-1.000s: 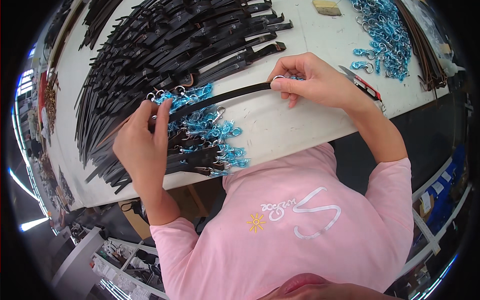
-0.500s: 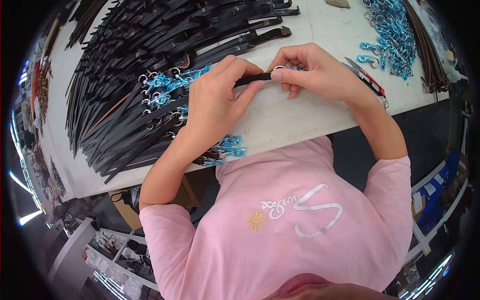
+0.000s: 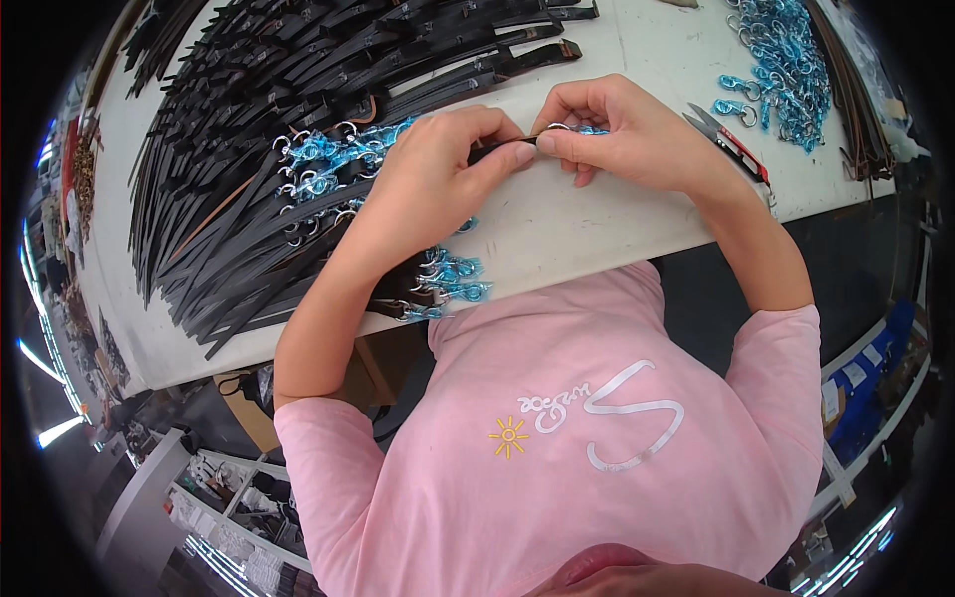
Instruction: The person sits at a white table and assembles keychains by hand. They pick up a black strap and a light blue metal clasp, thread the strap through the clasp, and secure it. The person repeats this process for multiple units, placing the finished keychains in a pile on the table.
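Both hands meet over the pale tabletop at one black strap (image 3: 484, 152). My left hand (image 3: 438, 174) pinches it between thumb and fingers. Opposite, thumb against forefinger, my right hand (image 3: 622, 139) is closed on the strap's end. A metal ring and a blue-wrapped snap hook (image 3: 593, 130) show by the right fingers, partly covered by them. Fingertips of both hands nearly touch, so the join of strap and ring is mostly hidden. Beside and beneath my left forearm lie straps with blue-wrapped hooks (image 3: 323, 164), and more hooks (image 3: 453, 274) near the table's edge.
A large heap of black straps (image 3: 269, 90) covers the table's left and far side. Red-handled snips (image 3: 734, 149) lie right of my right hand. Beyond them are a pile of blue-wrapped hooks (image 3: 781, 70) and a bundle of brown straps (image 3: 856, 109). The white table (image 3: 557, 239) ends just before my body.
My hands have drawn closer together on the strap, and less of it shows between them. The right hand has risen slightly; both still hold on.
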The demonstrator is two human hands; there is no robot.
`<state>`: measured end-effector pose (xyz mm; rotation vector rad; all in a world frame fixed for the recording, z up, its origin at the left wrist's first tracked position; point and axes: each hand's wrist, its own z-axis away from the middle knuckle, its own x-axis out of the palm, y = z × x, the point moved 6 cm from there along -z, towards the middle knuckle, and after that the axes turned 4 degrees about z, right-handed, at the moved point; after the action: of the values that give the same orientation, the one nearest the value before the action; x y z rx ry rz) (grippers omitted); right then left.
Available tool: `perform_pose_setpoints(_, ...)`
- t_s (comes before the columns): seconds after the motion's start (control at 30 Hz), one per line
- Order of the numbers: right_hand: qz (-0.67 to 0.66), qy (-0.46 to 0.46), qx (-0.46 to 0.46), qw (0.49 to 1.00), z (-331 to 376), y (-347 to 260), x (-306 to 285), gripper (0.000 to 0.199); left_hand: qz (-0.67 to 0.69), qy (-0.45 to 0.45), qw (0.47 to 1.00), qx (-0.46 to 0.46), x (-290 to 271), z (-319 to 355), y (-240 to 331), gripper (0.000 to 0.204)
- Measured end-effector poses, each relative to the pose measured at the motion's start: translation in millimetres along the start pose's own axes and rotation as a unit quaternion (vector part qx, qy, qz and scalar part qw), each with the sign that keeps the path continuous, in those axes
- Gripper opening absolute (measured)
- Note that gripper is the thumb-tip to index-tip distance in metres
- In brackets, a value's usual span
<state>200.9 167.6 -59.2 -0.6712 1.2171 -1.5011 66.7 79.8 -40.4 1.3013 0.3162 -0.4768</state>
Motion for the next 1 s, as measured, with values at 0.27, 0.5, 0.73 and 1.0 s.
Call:
perform_pose_setpoints(0.27,-0.007,-0.02,-0.004,1.0,-2,4,-2,0.024,0.216,-0.103,0.968,-0.08,2,-9,-9,0.029)
perform_pose_setpoints(0.5,0.012,-0.012,-0.008,1.0,-5,5,-3,0.024,0.165,-0.027,0.984,-0.059,2,-7,-13,0.025)
perform_pose_setpoints(0.73,0.035,-0.002,-0.01,0.999,-5,4,0,0.024,0.027,0.031,0.999,-0.007,5,-3,-8,0.02)
perform_pose_setpoints(1.0,-0.006,-0.028,-0.012,1.0,-3,2,-3,0.023,-0.004,0.073,0.995,0.069,-5,8,3,0.02)
